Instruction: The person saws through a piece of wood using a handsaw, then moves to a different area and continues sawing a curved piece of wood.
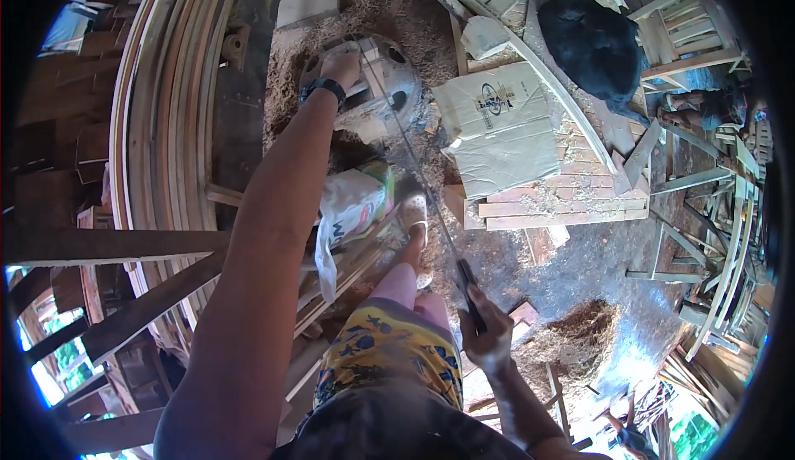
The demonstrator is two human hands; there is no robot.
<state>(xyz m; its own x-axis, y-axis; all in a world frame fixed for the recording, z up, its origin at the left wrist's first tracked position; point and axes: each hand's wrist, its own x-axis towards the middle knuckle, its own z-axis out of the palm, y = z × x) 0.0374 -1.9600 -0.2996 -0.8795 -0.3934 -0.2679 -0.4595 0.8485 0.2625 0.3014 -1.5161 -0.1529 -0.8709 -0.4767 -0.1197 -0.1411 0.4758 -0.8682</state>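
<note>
My left hand (341, 66), with a dark band at the wrist, reaches far ahead over a round, low stand (407, 69) with dark holes in its top. Its fingers close against a pale piece of wood (373, 72) on the stand; their tips are partly hidden. My right hand (490, 334) is wrapped round the black handle of a long, thin-bladed tool (431, 191). The blade slants forward and left, its far end beside the wood near my left hand. Seen nearly edge-on, it does not show its exact kind.
A white plastic sack (352, 211) lies between the stand and my legs. Flattened cardboard (505, 141) and a black bundle (590, 50) lie to the right. Long boards (157, 104) stack along the left; wood shavings (580, 336) cover parts of the floor.
</note>
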